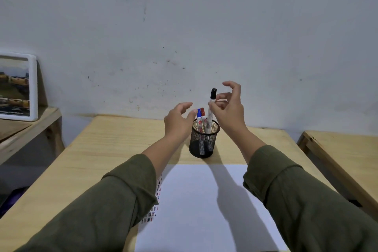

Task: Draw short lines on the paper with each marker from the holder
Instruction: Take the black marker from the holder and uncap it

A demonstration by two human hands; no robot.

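Note:
A black mesh holder [202,143] stands on the wooden table beyond a white paper [204,206]. In it are a blue-capped marker [199,117] and a red-capped marker [203,115]. A black-capped marker [211,108] is raised halfway out of the holder, its lower end still inside; my right hand [229,106] pinches its barrel with thumb and finger. My left hand [179,121] hovers open at the holder's left rim, fingers spread, holding nothing. Rows of short black, red and blue lines [158,190] run down the paper's left edge, partly hidden by my left sleeve.
The wooden table [114,149] ends at a grey wall behind the holder. A lower wooden shelf [26,127] at the left carries a white-framed picture [17,88]. Another wooden table [347,149] stands at the right, across a gap.

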